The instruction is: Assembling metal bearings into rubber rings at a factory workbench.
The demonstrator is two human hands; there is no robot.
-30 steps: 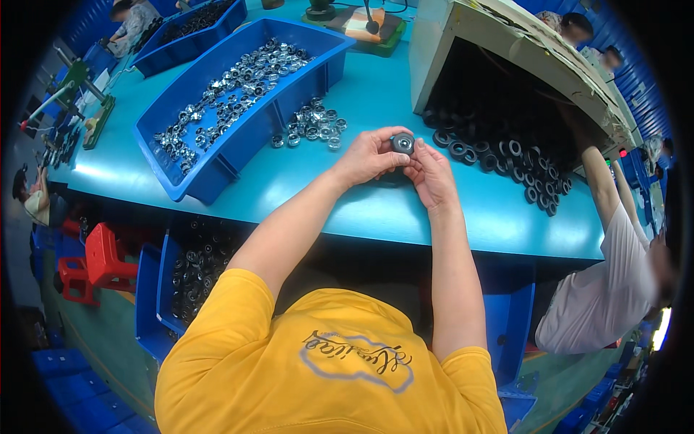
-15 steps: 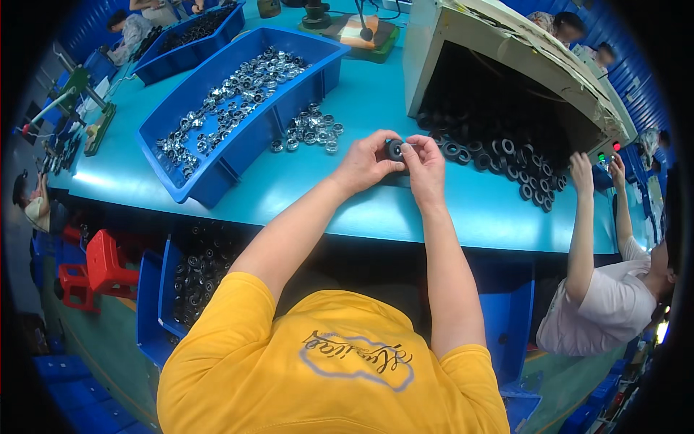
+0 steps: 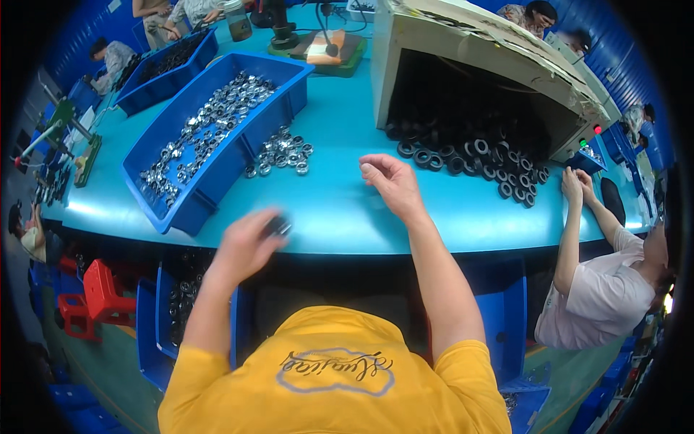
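Near the table's front edge, my left hand grips a small round black part with a shiny side; motion blurs both. My right hand hovers over the teal table with its fingers loosely curved and nothing visible in them. To its right, many black rings spill from a large pale box with a dark opening. Left of it lies a loose heap of shiny metal caps, beside a blue bin holding more of them.
Under the table at left is a blue crate with dark parts, near red stools. A co-worker sits at right with both hands at the table. A green-based press and a jar stand at the back.
My hands have come apart. The left moved left and toward me with the black part; the right shifted slightly left. The co-worker's hands came down, and the whole view shifted.
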